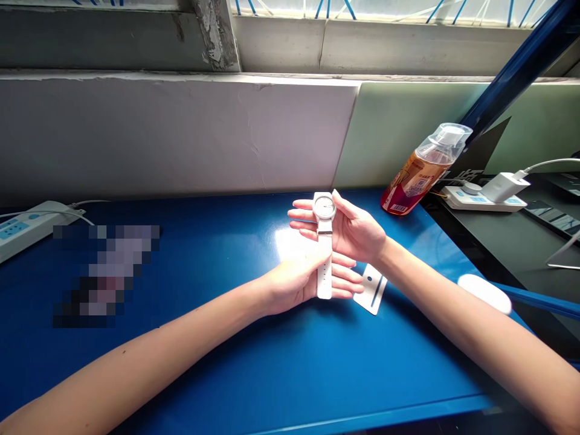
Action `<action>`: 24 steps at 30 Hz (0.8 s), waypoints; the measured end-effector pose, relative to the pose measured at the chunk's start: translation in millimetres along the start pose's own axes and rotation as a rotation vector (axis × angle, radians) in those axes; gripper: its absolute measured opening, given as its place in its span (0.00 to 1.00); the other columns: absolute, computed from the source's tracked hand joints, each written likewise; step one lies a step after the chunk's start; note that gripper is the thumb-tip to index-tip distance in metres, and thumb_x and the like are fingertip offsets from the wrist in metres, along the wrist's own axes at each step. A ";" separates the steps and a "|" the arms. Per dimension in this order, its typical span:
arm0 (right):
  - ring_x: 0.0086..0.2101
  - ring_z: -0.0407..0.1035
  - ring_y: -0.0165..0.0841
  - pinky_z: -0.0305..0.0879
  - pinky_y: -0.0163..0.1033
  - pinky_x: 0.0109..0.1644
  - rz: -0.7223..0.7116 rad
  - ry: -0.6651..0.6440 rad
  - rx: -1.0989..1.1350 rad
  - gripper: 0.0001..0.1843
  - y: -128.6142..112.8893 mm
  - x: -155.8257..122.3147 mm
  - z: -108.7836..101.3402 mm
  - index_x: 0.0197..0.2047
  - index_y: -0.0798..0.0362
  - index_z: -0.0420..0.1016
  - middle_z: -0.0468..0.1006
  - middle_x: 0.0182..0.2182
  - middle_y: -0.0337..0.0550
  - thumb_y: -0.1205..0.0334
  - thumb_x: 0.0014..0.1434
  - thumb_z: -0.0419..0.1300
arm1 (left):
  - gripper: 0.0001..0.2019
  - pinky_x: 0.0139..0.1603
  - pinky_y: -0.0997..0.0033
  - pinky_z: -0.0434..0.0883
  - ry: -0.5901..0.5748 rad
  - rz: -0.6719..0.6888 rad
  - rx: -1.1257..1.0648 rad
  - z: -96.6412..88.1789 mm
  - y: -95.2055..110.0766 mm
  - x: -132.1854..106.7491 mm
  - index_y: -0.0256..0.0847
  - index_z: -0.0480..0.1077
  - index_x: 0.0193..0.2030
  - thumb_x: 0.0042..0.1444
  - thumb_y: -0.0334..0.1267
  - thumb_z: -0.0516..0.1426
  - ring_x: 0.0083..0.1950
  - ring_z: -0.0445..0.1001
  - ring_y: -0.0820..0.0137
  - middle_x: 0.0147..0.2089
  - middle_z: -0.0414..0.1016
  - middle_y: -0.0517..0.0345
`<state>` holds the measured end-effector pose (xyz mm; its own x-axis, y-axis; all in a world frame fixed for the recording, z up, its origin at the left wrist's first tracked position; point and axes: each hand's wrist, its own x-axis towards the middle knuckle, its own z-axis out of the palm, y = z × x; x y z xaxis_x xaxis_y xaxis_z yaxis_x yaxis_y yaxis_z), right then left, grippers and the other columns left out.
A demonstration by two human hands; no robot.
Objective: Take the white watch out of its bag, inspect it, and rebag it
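Note:
A white wristwatch [324, 207] lies stretched out across both hands above the blue table, its round dial at the far end and the holed strap toward me. My left hand [301, 279] holds the strap's lower part, thumb over it and fingers extended underneath. At the dial end, my right hand [351, 229] has its fingers behind the watch and its thumb against the case edge. Beneath the hands, a white card [371, 289] with a dark slot and a round hole rests on the table, partly covered by the left fingertips.
A red-orange bottle [419, 172] with a clear cap stands tilted in view at the back right. Power strips lie left [38, 223] and right [483, 198], the latter with a charger. A white rounded object [484, 294] sits beside my right forearm. A pixelated patch hides something at left.

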<state>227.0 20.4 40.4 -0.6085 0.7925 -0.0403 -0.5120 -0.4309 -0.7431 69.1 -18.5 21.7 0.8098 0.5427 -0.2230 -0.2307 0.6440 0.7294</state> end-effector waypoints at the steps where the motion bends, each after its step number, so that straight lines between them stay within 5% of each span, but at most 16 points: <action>1: 0.54 0.75 0.38 0.62 0.46 0.66 0.002 -0.006 -0.006 0.35 -0.8 0.1 -0.5 0.56 0.60 0.75 0.81 0.52 0.53 0.49 0.74 0.33 | 0.20 0.48 0.62 0.77 -0.004 0.004 0.000 -0.3 0.5 0.1 0.27 0.77 0.45 0.67 0.47 0.56 0.40 0.82 0.62 0.42 0.82 0.38; 8: 0.56 0.73 0.42 0.62 0.47 0.66 0.048 -0.068 -0.027 0.36 -2.6 -1.4 -2.6 0.53 0.63 0.77 0.80 0.53 0.57 0.43 0.72 0.38 | 0.21 0.45 0.64 0.79 -0.052 -0.021 -0.002 -3.1 3.5 -0.5 0.27 0.77 0.44 0.69 0.46 0.52 0.41 0.83 0.60 0.41 0.82 0.37; 11: 0.56 0.73 0.39 0.64 0.44 0.65 0.004 -0.094 -0.083 0.21 -0.4 -2.3 -3.0 0.54 0.62 0.76 0.82 0.52 0.53 0.56 0.69 0.52 | 0.21 0.45 0.63 0.79 -0.009 -0.042 0.009 -2.6 4.2 -0.6 0.27 0.77 0.45 0.70 0.45 0.50 0.41 0.83 0.61 0.42 0.82 0.36; 14: 0.53 0.76 0.37 0.66 0.42 0.64 -0.023 -0.069 -0.126 0.16 0.8 -3.2 -2.9 0.55 0.60 0.76 0.83 0.50 0.51 0.66 0.65 0.58 | 0.21 0.47 0.62 0.78 0.053 -0.068 0.028 0.0 5.2 -1.5 0.27 0.76 0.46 0.71 0.43 0.48 0.42 0.83 0.61 0.43 0.81 0.35; 21: 0.49 0.78 0.36 0.70 0.43 0.60 -0.022 0.019 -0.097 0.15 0.0 -1.2 -6.8 0.53 0.60 0.76 0.84 0.48 0.51 0.70 0.66 0.54 | 0.21 0.52 0.61 0.76 0.116 -0.081 0.049 9.4 9.7 -4.8 0.27 0.76 0.47 0.71 0.44 0.49 0.45 0.82 0.62 0.49 0.80 0.34; 24: 0.51 0.77 0.38 0.68 0.44 0.62 0.005 0.004 -0.075 0.18 -1.7 -1.3 -6.9 0.54 0.62 0.76 0.82 0.50 0.54 0.62 0.69 0.50 | 0.21 0.52 0.60 0.76 0.110 -0.097 0.042 9.0 10.7 -4.9 0.27 0.76 0.48 0.71 0.43 0.49 0.45 0.82 0.61 0.49 0.80 0.34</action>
<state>232.9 23.0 37.1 -0.6081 0.7925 -0.0466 -0.4619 -0.4010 -0.7911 67.5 -19.1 36.4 0.7628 0.5361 -0.3615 -0.1298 0.6747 0.7266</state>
